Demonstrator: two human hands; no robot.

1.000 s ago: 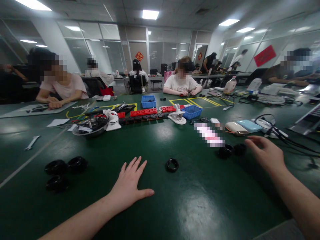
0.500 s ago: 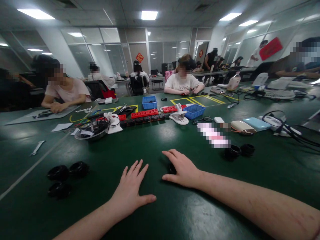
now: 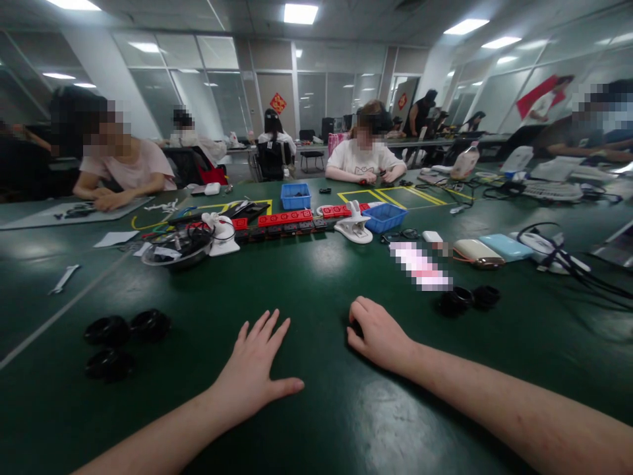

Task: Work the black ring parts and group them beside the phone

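green covers the bench [image 3: 316, 409], and low on it the left hand [image 3: 252, 363] is spread palm down, fingers splayed, thumb stretched sideways, bare. just across from it, the two well separated, the right hand [image 3: 380, 333] is curled in, thumb and fingers closed about a black ring [image 3: 355, 326] (mostly hidden by the hand, so only a dark bit shows). out past the left hand, three black rings [image 3: 151, 324] sit in a tight cluster, while a black pair [image 3: 455, 301] stands side by side beyond the right hand.

a little farther back, an open-ended wrench [image 3: 64, 280] lies at the left, and a pixelated pink-and-white item [image 3: 420, 266] at the right. behind that come a cream power bank [image 3: 477, 253] and a light blue case [image 3: 507, 247] next to it; level with them at the left, a metal bowl [image 3: 173, 258] holds dark cables. across the middle runs a row of red blocks [image 3: 285, 218], with a white clamp [image 3: 354, 228] near its right end and two blue bins [image 3: 295, 196] behind and beside it. at the far edge sits a person in a white t-shirt [image 3: 364, 160].
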